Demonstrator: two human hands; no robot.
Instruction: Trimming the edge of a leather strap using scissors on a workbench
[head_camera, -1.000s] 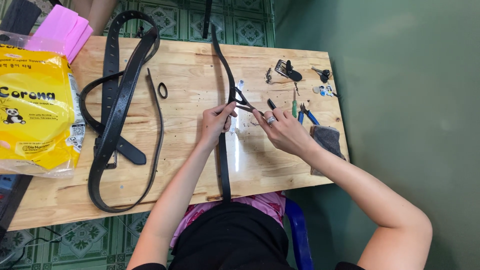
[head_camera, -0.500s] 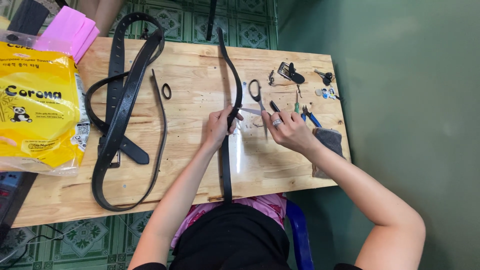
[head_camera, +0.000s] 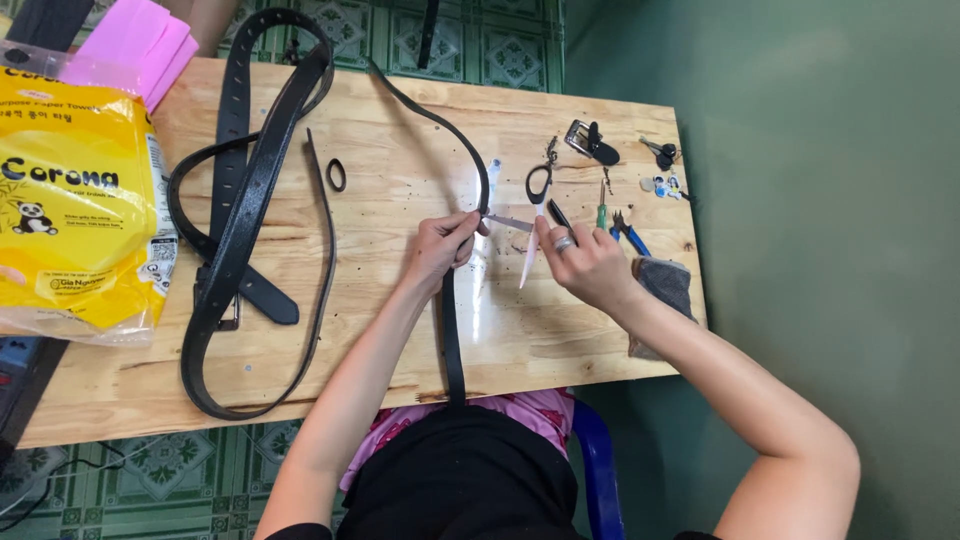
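A thin black belt strap (head_camera: 452, 340) runs from the far table edge, curves past my hands and hangs off the near edge. My left hand (head_camera: 445, 248) pinches this strap just below its bend. My right hand (head_camera: 590, 265) holds black-handled scissors (head_camera: 538, 185). Their blades are spread: one points left and touches the strap by my left fingers, the other points down toward me. A ring shows on one right finger.
Several wider black belts (head_camera: 240, 200) lie coiled at the left of the wooden table (head_camera: 400, 120), beside a yellow package (head_camera: 70, 200) and a pink pack (head_camera: 135, 45). A small black loop (head_camera: 336, 175), a buckle (head_camera: 590, 140), a green screwdriver (head_camera: 602, 215), blue pliers (head_camera: 630, 235) and a grey cloth (head_camera: 665, 285) lie around.
My right hand has brought the scissors up and spread their blades against the strap. My left hand keeps its pinch on the strap near the bend.
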